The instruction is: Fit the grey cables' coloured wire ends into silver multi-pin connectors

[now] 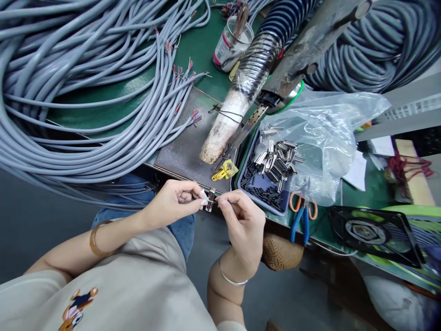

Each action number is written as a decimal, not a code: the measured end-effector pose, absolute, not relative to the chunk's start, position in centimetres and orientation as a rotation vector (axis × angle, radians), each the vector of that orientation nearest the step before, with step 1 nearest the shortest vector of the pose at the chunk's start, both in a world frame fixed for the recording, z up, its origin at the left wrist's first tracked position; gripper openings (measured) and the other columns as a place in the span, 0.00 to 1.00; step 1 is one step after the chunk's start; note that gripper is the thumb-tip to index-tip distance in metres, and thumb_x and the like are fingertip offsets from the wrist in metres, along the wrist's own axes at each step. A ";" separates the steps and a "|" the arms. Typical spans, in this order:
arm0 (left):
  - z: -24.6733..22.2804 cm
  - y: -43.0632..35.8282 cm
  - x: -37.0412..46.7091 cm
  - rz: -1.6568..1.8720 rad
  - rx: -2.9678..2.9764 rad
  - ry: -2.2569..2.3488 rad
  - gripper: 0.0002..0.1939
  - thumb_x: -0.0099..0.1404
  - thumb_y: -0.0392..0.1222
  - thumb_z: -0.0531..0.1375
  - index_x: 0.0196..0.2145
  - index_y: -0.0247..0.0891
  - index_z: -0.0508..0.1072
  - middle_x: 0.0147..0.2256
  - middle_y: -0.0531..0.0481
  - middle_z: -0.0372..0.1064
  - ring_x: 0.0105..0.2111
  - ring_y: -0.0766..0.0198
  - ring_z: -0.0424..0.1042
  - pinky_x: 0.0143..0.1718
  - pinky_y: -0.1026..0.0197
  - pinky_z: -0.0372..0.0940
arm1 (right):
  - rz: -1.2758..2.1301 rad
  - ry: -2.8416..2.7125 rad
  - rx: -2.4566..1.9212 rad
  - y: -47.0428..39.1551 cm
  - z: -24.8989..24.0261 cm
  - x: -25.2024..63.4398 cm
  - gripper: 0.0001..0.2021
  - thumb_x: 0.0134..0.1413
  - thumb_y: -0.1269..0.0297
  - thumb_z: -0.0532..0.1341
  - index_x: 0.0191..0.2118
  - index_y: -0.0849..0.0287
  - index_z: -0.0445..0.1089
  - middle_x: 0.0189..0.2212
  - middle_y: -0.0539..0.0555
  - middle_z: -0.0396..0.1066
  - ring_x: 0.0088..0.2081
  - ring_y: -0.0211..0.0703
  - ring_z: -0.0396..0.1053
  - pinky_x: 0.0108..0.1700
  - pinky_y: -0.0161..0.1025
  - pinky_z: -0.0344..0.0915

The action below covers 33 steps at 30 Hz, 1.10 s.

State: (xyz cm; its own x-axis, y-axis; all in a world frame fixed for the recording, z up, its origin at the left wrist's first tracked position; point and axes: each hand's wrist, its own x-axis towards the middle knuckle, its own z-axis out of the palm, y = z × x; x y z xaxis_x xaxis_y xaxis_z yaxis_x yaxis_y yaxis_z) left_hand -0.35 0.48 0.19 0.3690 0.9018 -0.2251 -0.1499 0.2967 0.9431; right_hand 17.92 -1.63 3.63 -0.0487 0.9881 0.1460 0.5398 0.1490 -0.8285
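D-sub connector [210, 201] sits beside the front edge of the table [193, 46]. The left hand [182, 198] has its grip pinched on the connector's side; the right hand's [244, 223] grip seems closed on a thin piece [217, 198], too small to identify. Work looks only partly done: grey cables [103, 161] along the left edge have bared wire ends [196, 117] without connectors, and loose connectors [277, 161] fill a blue tray [278, 212] at the front edge.

One head-worn view, looking forward and steeply down from close above: the wearer's shirt [151, 285] fills the lower left, left hand [175, 202] and right hand [244, 225] sit near centre, and the bench [200, 46] slants across the upper frame.
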 end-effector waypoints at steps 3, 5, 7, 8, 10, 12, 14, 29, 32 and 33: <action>0.3 0.5 -0.3 0.870 1.042 0.922 0.08 0.59 0.40 0.68 0.31 0.31 0.78 0.22 0.55 0.66 0.21 0.73 0.59 0.23 0.68 0.56 | 0.732 -1.686 -1.493 -1.7 3.4 17.6 0.09 0.65 0.65 0.63 0.32 0.57 0.75 0.26 0.47 0.71 0.23 0.32 0.59 0.25 0.33 0.55; 0.4 0.5 -0.2 0.874 1.034 0.907 0.08 0.60 0.40 0.69 0.32 0.32 0.77 0.21 0.56 0.66 0.21 0.73 0.60 0.23 0.69 0.57 | 0.717 -1.705 -1.501 -1.8 3.2 17.4 0.08 0.65 0.65 0.64 0.33 0.57 0.76 0.27 0.47 0.72 0.23 0.32 0.60 0.26 0.33 0.57; 0.3 0.4 -0.2 0.841 0.980 0.863 0.11 0.61 0.42 0.70 0.35 0.33 0.75 0.21 0.57 0.66 0.21 0.72 0.63 0.22 0.69 0.60 | 0.722 -1.736 -1.499 -1.8 3.2 17.3 0.08 0.66 0.66 0.63 0.33 0.56 0.76 0.28 0.48 0.73 0.24 0.33 0.62 0.27 0.33 0.58; 0.2 0.3 -0.2 0.822 0.943 0.834 0.13 0.61 0.43 0.71 0.36 0.34 0.73 0.22 0.57 0.68 0.20 0.72 0.65 0.22 0.69 0.62 | 0.736 -1.756 -1.492 -1.7 3.3 17.3 0.08 0.66 0.66 0.63 0.33 0.56 0.76 0.28 0.48 0.73 0.25 0.33 0.63 0.27 0.33 0.59; 0.0 0.1 -0.3 0.802 0.882 0.783 0.18 0.60 0.45 0.72 0.39 0.37 0.69 0.26 0.56 0.72 0.20 0.72 0.68 0.22 0.69 0.66 | 0.781 -1.809 -1.470 -1.6 3.6 17.5 0.08 0.66 0.66 0.63 0.33 0.56 0.75 0.28 0.48 0.73 0.25 0.33 0.64 0.28 0.33 0.59; -0.3 0.0 -0.3 0.800 0.872 0.756 0.21 0.59 0.45 0.73 0.41 0.39 0.66 0.30 0.55 0.75 0.20 0.72 0.70 0.23 0.69 0.68 | 0.823 -1.885 -1.444 -1.5 4.0 17.7 0.08 0.67 0.67 0.63 0.34 0.56 0.76 0.28 0.48 0.73 0.26 0.33 0.65 0.28 0.33 0.60; -0.5 0.0 -0.3 0.787 0.895 0.741 0.21 0.61 0.44 0.72 0.42 0.39 0.65 0.30 0.55 0.76 0.20 0.72 0.71 0.23 0.69 0.67 | 0.840 -1.971 -1.418 -1.4 4.2 17.9 0.07 0.66 0.67 0.64 0.34 0.56 0.77 0.28 0.48 0.74 0.26 0.33 0.66 0.28 0.33 0.60; 0.3 1.0 -0.5 0.855 0.752 0.692 0.17 0.60 0.48 0.73 0.36 0.33 0.75 0.28 0.50 0.77 0.19 0.74 0.65 0.20 0.70 0.62 | 0.825 -1.494 -1.589 -2.4 2.1 18.8 0.12 0.59 0.59 0.68 0.47 0.55 0.83 0.26 0.49 0.76 0.20 0.31 0.53 0.22 0.33 0.54; 0.2 0.9 -0.6 0.854 0.774 0.712 0.15 0.61 0.48 0.72 0.35 0.33 0.76 0.27 0.51 0.75 0.20 0.72 0.69 0.20 0.70 0.63 | 0.887 -1.367 -1.550 -2.3 1.8 18.5 0.10 0.59 0.58 0.69 0.43 0.54 0.84 0.27 0.51 0.78 0.20 0.32 0.57 0.21 0.33 0.54; 0.1 0.9 -0.7 0.853 0.779 0.713 0.15 0.61 0.47 0.72 0.34 0.33 0.76 0.27 0.51 0.74 0.20 0.71 0.70 0.20 0.70 0.63 | 0.921 -1.325 -1.529 -2.3 1.7 18.5 0.10 0.58 0.57 0.69 0.42 0.53 0.84 0.28 0.52 0.79 0.21 0.33 0.60 0.21 0.33 0.56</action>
State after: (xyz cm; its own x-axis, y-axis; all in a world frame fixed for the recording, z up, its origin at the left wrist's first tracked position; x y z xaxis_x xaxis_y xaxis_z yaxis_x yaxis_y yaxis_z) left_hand -0.71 0.90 0.09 0.4708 0.8520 -0.2289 -0.3766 0.4288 0.8212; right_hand 18.48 -2.29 1.66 0.1532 0.9881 0.0158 0.3299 -0.0361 -0.9433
